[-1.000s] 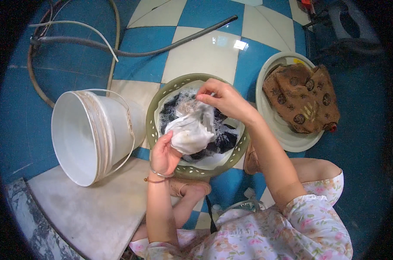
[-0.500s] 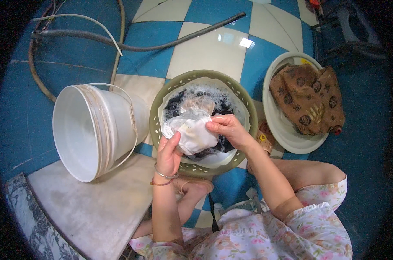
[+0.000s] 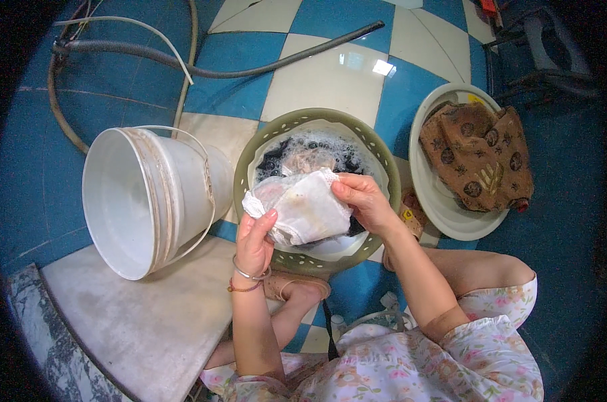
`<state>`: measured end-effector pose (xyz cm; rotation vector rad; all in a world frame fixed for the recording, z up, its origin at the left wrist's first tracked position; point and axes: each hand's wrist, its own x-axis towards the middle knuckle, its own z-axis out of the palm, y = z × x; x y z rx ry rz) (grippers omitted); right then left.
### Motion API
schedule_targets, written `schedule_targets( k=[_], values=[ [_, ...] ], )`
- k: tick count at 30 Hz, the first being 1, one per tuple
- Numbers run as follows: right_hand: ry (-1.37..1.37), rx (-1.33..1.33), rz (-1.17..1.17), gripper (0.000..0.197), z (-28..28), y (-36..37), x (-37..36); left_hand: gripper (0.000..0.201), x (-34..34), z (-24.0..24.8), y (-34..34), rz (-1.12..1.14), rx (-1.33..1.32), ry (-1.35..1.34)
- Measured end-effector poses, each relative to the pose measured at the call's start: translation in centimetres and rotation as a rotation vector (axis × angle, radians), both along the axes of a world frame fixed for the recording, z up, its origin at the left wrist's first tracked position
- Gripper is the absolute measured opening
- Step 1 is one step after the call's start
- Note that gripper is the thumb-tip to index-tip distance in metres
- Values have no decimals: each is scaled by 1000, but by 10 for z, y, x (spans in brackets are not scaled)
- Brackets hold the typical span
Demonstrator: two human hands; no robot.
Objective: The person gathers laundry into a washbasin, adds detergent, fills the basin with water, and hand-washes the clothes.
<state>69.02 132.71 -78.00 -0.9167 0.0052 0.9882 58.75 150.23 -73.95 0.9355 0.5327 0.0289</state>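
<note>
A wet white lace-edged garment (image 3: 311,206) is stretched between my two hands, with yellowish stains on its middle. My left hand (image 3: 255,242) pinches its left end, thumb on top. At the upper right corner my right hand (image 3: 365,201) grips the edge between thumb and fingers. Below the garment stands a round olive-green basin (image 3: 248,153) with a pierced rim and a white inside. Dark clothes (image 3: 274,161) and a beige cloth (image 3: 309,161) lie in its sudsy water, partly hidden by the garment.
An empty white bucket (image 3: 157,201) lies on its side at the left, by a stone slab (image 3: 142,315). Right of the basin, a pale oval tub (image 3: 420,167) holds a brown patterned cloth (image 3: 481,151). A grey hose (image 3: 270,68) crosses the tiled floor. A dark chair (image 3: 551,50) stands far right.
My hands have moved apart, spreading the bunched white garment flatter and wider. Its lace edges and stains show more now. My right hand has shifted slightly to the right.
</note>
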Motion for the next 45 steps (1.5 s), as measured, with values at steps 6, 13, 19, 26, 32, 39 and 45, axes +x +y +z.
schedule_targets(
  k=[6,13,19,26,32,39,45],
  values=[
    [37,11,-9,33,0,2,-1,46,0,2,-2,-1,-7,5],
    [115,-12,-67,37,-18,5,3,43,6,-11,3,-39,116,69],
    [-760,-916,-62,37,-102,1,10,48,-11,-108,36,-159,1286,583],
    [-1538,-1027,199,50,-113,35,-37,67,-8,-163,-30,-444,1693,435],
    [-1189,-1015,759,48,-195,10,-40,62,-2,-187,-54,-909,1464,613],
    [-1130,-1176,910,30,-126,10,-9,34,-3,-109,-53,-1099,1540,510],
    [-1389,-527,858,30,-16,1,66,20,-27,-81,-84,-949,1716,599]
  ],
)
